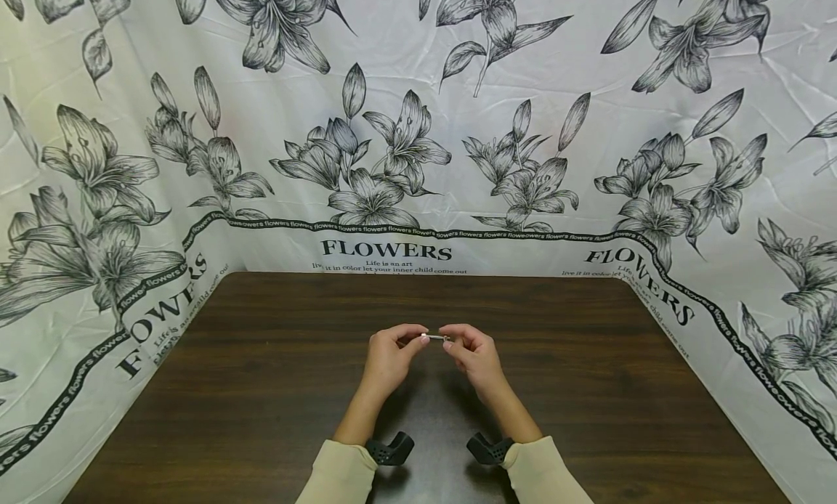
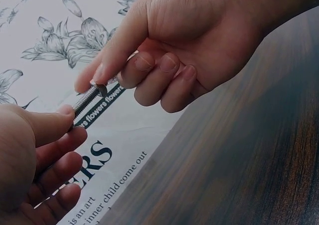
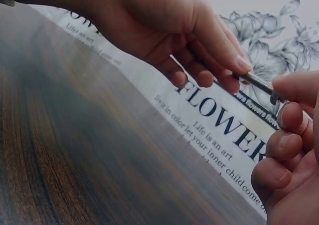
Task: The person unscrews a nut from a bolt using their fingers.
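A slim metal bolt (image 1: 434,337) with a threaded shank is held in the air between both hands, over the far half of the table. My left hand (image 1: 387,360) pinches one end between thumb and forefinger. At the other end, my right hand (image 1: 479,360) pinches with thumb and fingertips. The left wrist view shows the bolt (image 2: 85,103) slanting between the hands, with a wider dark piece by the right thumb; whether it is the head or a nut I cannot tell. In the right wrist view the bolt's (image 3: 259,84) ends are hidden by fingertips.
A dark brown wooden table (image 1: 261,388) lies under the hands. White cloth (image 1: 458,163) printed with black lilies and lettering hangs along its back and sides. Each wrist wears a black camera band (image 1: 391,449), below pale yellow sleeves (image 1: 340,475).
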`<action>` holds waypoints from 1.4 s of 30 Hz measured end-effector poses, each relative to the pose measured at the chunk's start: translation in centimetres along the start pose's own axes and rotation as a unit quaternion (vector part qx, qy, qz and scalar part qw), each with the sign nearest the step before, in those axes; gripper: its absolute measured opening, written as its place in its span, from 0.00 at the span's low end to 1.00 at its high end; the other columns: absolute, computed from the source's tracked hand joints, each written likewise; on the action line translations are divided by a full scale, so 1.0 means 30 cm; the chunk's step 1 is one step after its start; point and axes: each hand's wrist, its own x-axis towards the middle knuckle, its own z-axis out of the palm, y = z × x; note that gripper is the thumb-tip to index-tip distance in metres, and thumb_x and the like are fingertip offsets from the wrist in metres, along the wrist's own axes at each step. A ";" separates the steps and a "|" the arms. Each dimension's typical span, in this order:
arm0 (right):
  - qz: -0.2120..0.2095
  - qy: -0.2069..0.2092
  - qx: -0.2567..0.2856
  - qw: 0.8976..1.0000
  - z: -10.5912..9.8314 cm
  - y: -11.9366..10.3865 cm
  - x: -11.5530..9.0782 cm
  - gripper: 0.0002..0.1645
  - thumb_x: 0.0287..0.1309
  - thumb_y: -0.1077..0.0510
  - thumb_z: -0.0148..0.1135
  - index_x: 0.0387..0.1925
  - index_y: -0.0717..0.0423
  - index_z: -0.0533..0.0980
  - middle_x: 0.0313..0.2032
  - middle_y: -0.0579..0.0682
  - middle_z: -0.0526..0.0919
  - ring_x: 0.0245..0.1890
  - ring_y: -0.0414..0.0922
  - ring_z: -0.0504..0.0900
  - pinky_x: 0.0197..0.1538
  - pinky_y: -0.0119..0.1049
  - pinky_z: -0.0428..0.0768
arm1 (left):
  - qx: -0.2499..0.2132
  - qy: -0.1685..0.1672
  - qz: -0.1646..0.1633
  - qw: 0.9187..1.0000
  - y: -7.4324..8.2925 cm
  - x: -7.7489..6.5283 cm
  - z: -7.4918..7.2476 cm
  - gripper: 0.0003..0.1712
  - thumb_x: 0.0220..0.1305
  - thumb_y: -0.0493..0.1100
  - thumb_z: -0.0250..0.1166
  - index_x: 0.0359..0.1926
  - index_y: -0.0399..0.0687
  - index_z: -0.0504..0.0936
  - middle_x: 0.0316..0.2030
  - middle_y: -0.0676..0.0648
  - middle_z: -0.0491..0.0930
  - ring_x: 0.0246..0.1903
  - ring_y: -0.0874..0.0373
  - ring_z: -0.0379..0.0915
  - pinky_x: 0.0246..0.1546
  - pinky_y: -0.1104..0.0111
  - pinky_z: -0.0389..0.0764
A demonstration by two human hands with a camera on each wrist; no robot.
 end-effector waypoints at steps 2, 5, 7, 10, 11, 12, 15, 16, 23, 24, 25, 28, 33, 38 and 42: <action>0.006 0.004 -0.004 1.000 0.001 -0.001 0.000 0.13 0.62 0.72 0.57 0.47 0.76 0.75 0.17 0.48 0.67 0.15 0.38 0.64 0.19 0.28 0.63 | 0.000 0.001 0.001 1.000 0.000 0.000 0.000 0.07 0.57 0.38 0.72 0.38 0.42 0.88 0.28 0.54 0.84 0.27 0.62 0.78 0.28 0.68 0.77; 0.019 0.011 -0.008 1.000 0.003 -0.001 0.001 0.13 0.66 0.69 0.56 0.48 0.76 0.75 0.17 0.48 0.67 0.16 0.39 0.64 0.20 0.29 0.63 | -0.002 0.003 0.003 1.000 0.001 0.000 0.001 0.06 0.56 0.38 0.72 0.37 0.45 0.88 0.28 0.55 0.84 0.26 0.62 0.77 0.28 0.68 0.78; 0.029 0.015 -0.013 0.999 0.004 0.001 0.002 0.13 0.68 0.67 0.53 0.48 0.76 0.75 0.17 0.49 0.68 0.15 0.39 0.65 0.20 0.29 0.64 | -0.004 0.004 0.004 1.000 0.001 0.000 0.002 0.05 0.56 0.38 0.72 0.36 0.47 0.88 0.28 0.55 0.84 0.26 0.62 0.77 0.28 0.68 0.78; 0.048 0.015 -0.017 0.999 0.006 0.004 0.004 0.16 0.72 0.63 0.50 0.47 0.75 0.75 0.17 0.49 0.68 0.16 0.39 0.65 0.20 0.29 0.64 | -0.007 0.002 0.005 1.000 0.002 0.000 0.002 0.06 0.56 0.37 0.73 0.36 0.46 0.88 0.28 0.54 0.84 0.26 0.62 0.77 0.28 0.68 0.78; 0.056 0.015 -0.016 0.998 0.006 0.005 0.004 0.17 0.73 0.62 0.49 0.46 0.76 0.75 0.16 0.49 0.68 0.15 0.39 0.65 0.20 0.29 0.64 | -0.008 0.002 0.006 1.000 0.002 0.000 0.002 0.06 0.56 0.37 0.73 0.36 0.45 0.88 0.28 0.54 0.84 0.26 0.62 0.77 0.28 0.68 0.78; 0.065 0.015 -0.016 0.998 0.006 0.005 0.004 0.18 0.73 0.61 0.48 0.46 0.76 0.75 0.16 0.49 0.68 0.15 0.39 0.65 0.20 0.29 0.64 | -0.008 0.001 0.006 1.000 0.002 0.000 0.002 0.06 0.56 0.37 0.73 0.36 0.44 0.88 0.28 0.54 0.84 0.26 0.62 0.78 0.28 0.68 0.78; 0.088 0.011 -0.017 0.996 0.004 0.006 0.004 0.21 0.75 0.59 0.45 0.41 0.77 0.75 0.15 0.48 0.68 0.15 0.39 0.65 0.20 0.29 0.64 | -0.010 -0.001 0.007 1.000 0.004 0.001 0.001 0.07 0.56 0.37 0.72 0.37 0.42 0.88 0.29 0.54 0.84 0.26 0.61 0.78 0.28 0.68 0.77; 0.092 0.009 -0.016 0.996 0.004 0.006 0.004 0.23 0.75 0.58 0.45 0.40 0.78 0.75 0.15 0.48 0.68 0.15 0.39 0.64 0.20 0.29 0.64 | -0.011 -0.001 0.008 1.000 0.004 0.001 0.001 0.07 0.56 0.38 0.72 0.37 0.42 0.88 0.29 0.54 0.84 0.26 0.61 0.78 0.28 0.68 0.77; 0.097 -0.005 -0.019 0.995 0.008 -0.001 0.001 0.26 0.76 0.58 0.42 0.36 0.80 0.75 0.15 0.50 0.67 0.15 0.40 0.63 0.21 0.30 0.63 | -0.013 -0.004 0.006 1.000 0.007 0.001 0.001 0.05 0.56 0.38 0.72 0.36 0.47 0.88 0.29 0.55 0.84 0.27 0.62 0.78 0.28 0.69 0.77; 0.096 -0.005 -0.020 0.995 0.009 -0.002 0.001 0.26 0.76 0.58 0.43 0.36 0.80 0.75 0.15 0.50 0.67 0.15 0.40 0.63 0.21 0.29 0.63 | -0.015 -0.005 0.006 1.000 0.007 0.000 0.002 0.05 0.56 0.37 0.72 0.35 0.48 0.88 0.28 0.55 0.84 0.27 0.63 0.78 0.28 0.69 0.77; 0.096 -0.005 -0.020 0.995 0.010 -0.004 0.000 0.25 0.76 0.58 0.43 0.36 0.81 0.74 0.15 0.50 0.66 0.15 0.40 0.63 0.21 0.29 0.63 | -0.016 -0.006 0.007 1.000 0.007 0.001 0.002 0.05 0.56 0.37 0.72 0.35 0.49 0.88 0.29 0.55 0.84 0.27 0.62 0.78 0.28 0.69 0.77; 0.093 -0.003 -0.019 0.996 0.013 -0.008 0.001 0.24 0.75 0.60 0.44 0.37 0.82 0.73 0.15 0.50 0.67 0.15 0.39 0.63 0.21 0.29 0.63 | -0.019 -0.006 0.009 1.000 0.006 0.001 0.002 0.05 0.57 0.37 0.72 0.35 0.49 0.88 0.29 0.55 0.84 0.27 0.62 0.78 0.27 0.68 0.77; 0.081 0.006 -0.014 0.997 0.014 -0.009 0.000 0.18 0.72 0.63 0.48 0.36 0.79 0.75 0.15 0.50 0.67 0.15 0.39 0.64 0.21 0.29 0.64 | -0.018 -0.005 0.008 1.000 0.006 0.001 0.001 0.04 0.57 0.37 0.72 0.36 0.46 0.88 0.28 0.55 0.84 0.27 0.62 0.78 0.28 0.68 0.77; 0.063 0.006 -0.006 0.998 0.010 -0.003 0.001 0.13 0.70 0.65 0.51 0.39 0.76 0.76 0.15 0.50 0.67 0.15 0.40 0.65 0.20 0.29 0.64 | -0.015 -0.004 0.005 1.000 0.008 0.001 -0.001 0.04 0.57 0.37 0.72 0.35 0.47 0.88 0.28 0.55 0.84 0.26 0.62 0.78 0.28 0.68 0.77; 0.048 0.003 0.009 0.999 0.004 0.018 0.003 0.13 0.69 0.66 0.52 0.43 0.76 0.76 0.16 0.50 0.67 0.15 0.40 0.65 0.20 0.29 0.63 | -0.014 -0.004 0.006 1.000 0.009 0.001 -0.002 0.04 0.57 0.38 0.72 0.35 0.49 0.88 0.28 0.55 0.84 0.27 0.62 0.78 0.28 0.68 0.77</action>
